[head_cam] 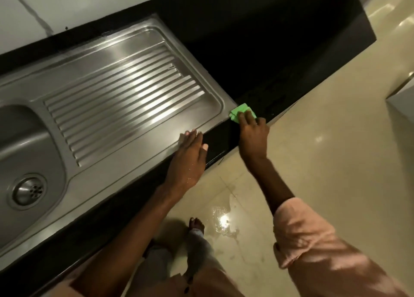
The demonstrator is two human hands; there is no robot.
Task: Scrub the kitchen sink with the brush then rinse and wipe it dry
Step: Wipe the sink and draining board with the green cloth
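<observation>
Stainless steel fills most of my head view: the brushed kitchen sink (pixel 94 56), with its ribbed draining board, lies set into the black polished stone surface (pixel 268 50), and the basin with its round metal drain (pixel 29 191) sits at the far left. My left hand (pixel 190 155) rests flat on the front right rim of the draining board, its fingers straight and close together, holding nothing. My right hand (pixel 252 135) reaches past the corner of the sink and presses a folded bright green cloth (pixel 240 112) onto the black surface just beside the steel rim; my fingers lie over the top of the cloth, and I cannot tell whether they curl round its edge or simply push down on it. I see no brush and no tap anywhere here. The steel looks clean and shows streaks of glare but no suds or pooled water that I can make out, so I judge the scrubbing and rinsing are finished and I am in the drying stage, working around the edge of the sink. What is left seems to be finishing the wipe along the rim and corner. Below my arms, a wet, shiny puddle (pixel 224 222) lies on the cream tiled floor (pixel 336 162) near my bare foot (pixel 197 225).
</observation>
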